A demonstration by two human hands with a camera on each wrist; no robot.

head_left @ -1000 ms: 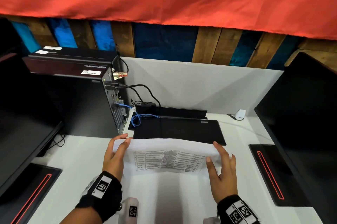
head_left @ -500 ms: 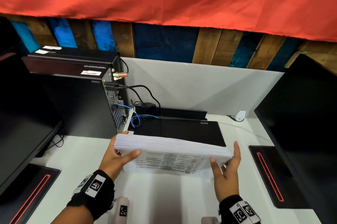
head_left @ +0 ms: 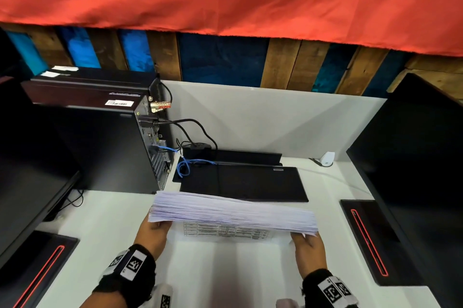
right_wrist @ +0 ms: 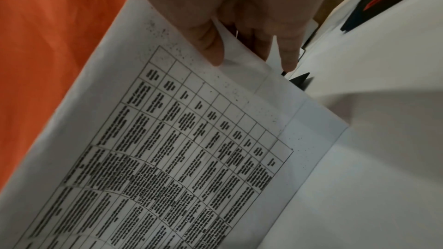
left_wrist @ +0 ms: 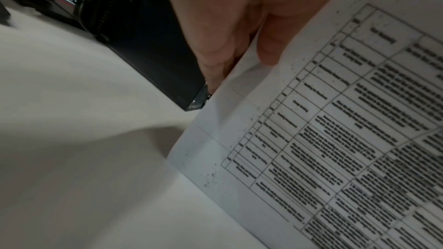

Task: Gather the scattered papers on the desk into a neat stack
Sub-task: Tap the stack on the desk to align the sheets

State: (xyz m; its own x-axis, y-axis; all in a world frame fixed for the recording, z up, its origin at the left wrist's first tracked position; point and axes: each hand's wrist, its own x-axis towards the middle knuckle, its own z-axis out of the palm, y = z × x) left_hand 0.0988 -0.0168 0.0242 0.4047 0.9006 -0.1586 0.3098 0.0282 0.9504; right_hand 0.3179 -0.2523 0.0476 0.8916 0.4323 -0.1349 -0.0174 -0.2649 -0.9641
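Observation:
A thick stack of white papers with printed tables stands tilted on its long edge on the white desk, its top edge fanned toward me. My left hand grips its left end, thumb on the printed face and fingers behind. My right hand grips the right end the same way, thumb on the front sheet. The printed face fills both wrist views.
A black computer tower with cables stands at the left. A flat black keyboard lies right behind the stack. Dark monitors flank both sides, with red-lined bases. A white partition closes the back.
The stack has been raised from lying nearly flat to standing on its edge. Both hands moved from resting beside it to gripping its ends, and the top edge rose toward me.

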